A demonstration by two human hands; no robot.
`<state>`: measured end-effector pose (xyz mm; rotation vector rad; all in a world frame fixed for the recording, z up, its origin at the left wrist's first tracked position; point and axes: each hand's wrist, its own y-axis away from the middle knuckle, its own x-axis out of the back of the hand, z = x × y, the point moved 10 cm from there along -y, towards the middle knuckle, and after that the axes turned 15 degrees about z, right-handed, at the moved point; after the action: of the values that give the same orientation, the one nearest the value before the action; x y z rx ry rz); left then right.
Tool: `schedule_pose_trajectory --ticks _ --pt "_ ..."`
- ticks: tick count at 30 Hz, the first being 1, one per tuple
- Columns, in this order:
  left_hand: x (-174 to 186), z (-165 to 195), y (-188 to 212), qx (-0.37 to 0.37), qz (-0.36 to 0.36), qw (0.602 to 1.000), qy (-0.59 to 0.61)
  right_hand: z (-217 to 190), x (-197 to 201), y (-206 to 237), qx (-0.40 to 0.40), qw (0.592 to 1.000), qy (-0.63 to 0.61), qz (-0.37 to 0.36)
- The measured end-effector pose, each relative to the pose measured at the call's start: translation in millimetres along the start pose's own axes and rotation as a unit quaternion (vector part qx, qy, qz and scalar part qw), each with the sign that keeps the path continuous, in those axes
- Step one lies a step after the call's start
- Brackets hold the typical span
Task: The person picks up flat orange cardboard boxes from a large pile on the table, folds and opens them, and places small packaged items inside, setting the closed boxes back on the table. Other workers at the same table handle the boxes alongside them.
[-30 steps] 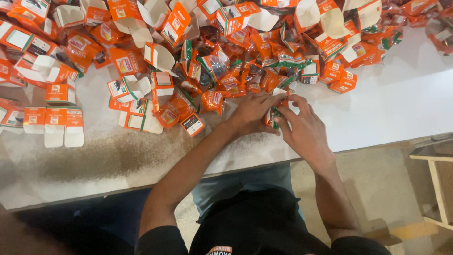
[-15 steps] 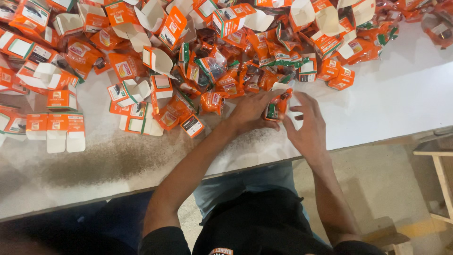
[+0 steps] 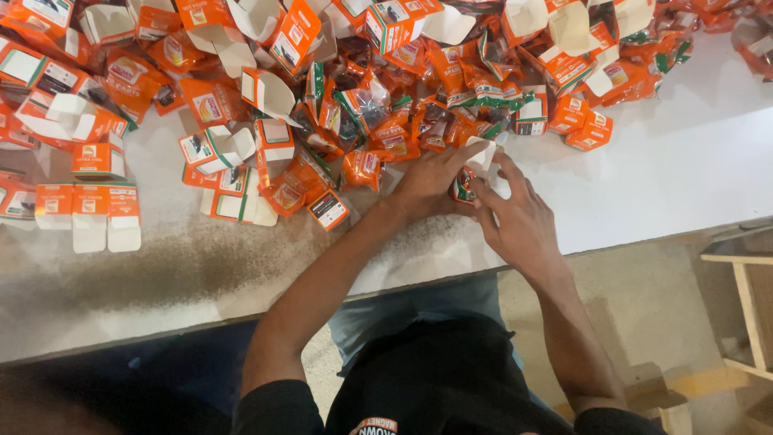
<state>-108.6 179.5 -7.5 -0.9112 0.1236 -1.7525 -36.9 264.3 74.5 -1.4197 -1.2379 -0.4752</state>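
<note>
Your 2 hands meet near the table's front edge (image 3: pixel 644 234). Your right hand (image 3: pixel 519 221) lies nearest you, fingers curled around the small orange carton (image 3: pixel 471 173), which sits just ahead of its fingertips. Your left hand (image 3: pixel 427 181) closes on the same carton from the other side, index finger stretched along its open white flap. The carton's long axis runs away from you, flap end far. Beyond it spreads the heap of orange cartons and sachets (image 3: pixel 378 113).

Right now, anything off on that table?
Mostly disorder: orange cartons and pouches lie heaped at all angles, many cartons with flaps open. The table has a dark grimy patch near the front edge. Both hands hold one small carton.
</note>
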Motion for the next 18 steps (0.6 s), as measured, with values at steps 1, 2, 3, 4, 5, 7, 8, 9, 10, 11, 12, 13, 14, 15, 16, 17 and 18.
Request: schedule_pose_trajectory --ticks 1,2,3,4,5,7,8,9,10,11,12,13,14,15,16,17,18 --pt "-0.5 -0.3 -0.2 -0.004 0.003 1.0 0.0 0.9 -0.5 0.1 -0.003 1.0 0.008 -0.009" --pt "-1.0 0.0 0.4 -0.007 0.006 1.0 0.002 2.2 -1.9 0.7 -0.008 1.0 0.016 -0.018" --pt "-1.4 0.8 2.6 -0.009 0.006 1.0 0.004 3.9 -4.3 1.7 -0.014 0.999 0.023 -0.029" --pt "-1.8 2.0 5.9 -0.007 0.007 1.0 0.009 4.6 -6.5 3.5 -0.015 0.999 0.033 -0.035" --pt "-0.9 2.9 6.7 -0.011 0.009 1.0 0.013 5.2 -8.5 5.0 -0.013 0.998 0.043 -0.035" --pt "0.7 5.3 7.8 -0.022 0.009 1.0 0.008 7.2 -13.4 9.7 -0.021 0.999 0.033 -0.034" --pt "1.1 6.2 8.2 -0.028 0.005 1.0 0.001 9.2 -16.0 12.6 -0.031 0.999 0.012 -0.035" --pt "1.9 7.5 8.1 -0.036 0.002 0.999 -0.006 11.1 -18.0 15.1 -0.04 0.999 -0.009 -0.035" --pt "3.5 8.8 8.1 -0.036 0.005 0.999 0.004 14.7 -19.2 17.2 -0.059 0.997 -0.04 -0.033" --pt "5.3 10.0 8.0 -0.036 0.008 0.999 0.014 18.1 -19.9 18.9 -0.076 0.994 -0.071 -0.031" --pt "7.6 10.8 7.9 -0.034 0.013 0.999 0.023 20.8 -20.5 20.1 -0.092 0.99 -0.102 -0.031" --pt "9.9 12.0 7.0 -0.04 0.02 0.999 0.015 19.1 -19.0 19.6 -0.076 0.991 -0.102 -0.026" --pt "11.4 13.7 6.2 -0.043 0.026 0.999 0.009 16.9 -17.2 18.7 -0.062 0.992 -0.103 -0.024" --pt "13.1 14.8 5.9 -0.045 0.033 0.998 0.003 14.0 -15.5 17.5 -0.048 0.993 -0.104 -0.023" --pt "11.4 11.0 6.0 -0.022 0.019 1.0 0.005 13.1 -15.9 16.6 -0.044 0.995 -0.086 -0.032" --pt "8.6 8.0 6.1 -0.002 0.002 1.0 0.009 11.9 -15.6 15.1 -0.042 0.996 -0.067 -0.037" --pt "5.7 5.1 6.0 0.014 -0.015 1.0 0.011 10.5 -14.8 13.0 -0.041 0.997 -0.046 -0.039"
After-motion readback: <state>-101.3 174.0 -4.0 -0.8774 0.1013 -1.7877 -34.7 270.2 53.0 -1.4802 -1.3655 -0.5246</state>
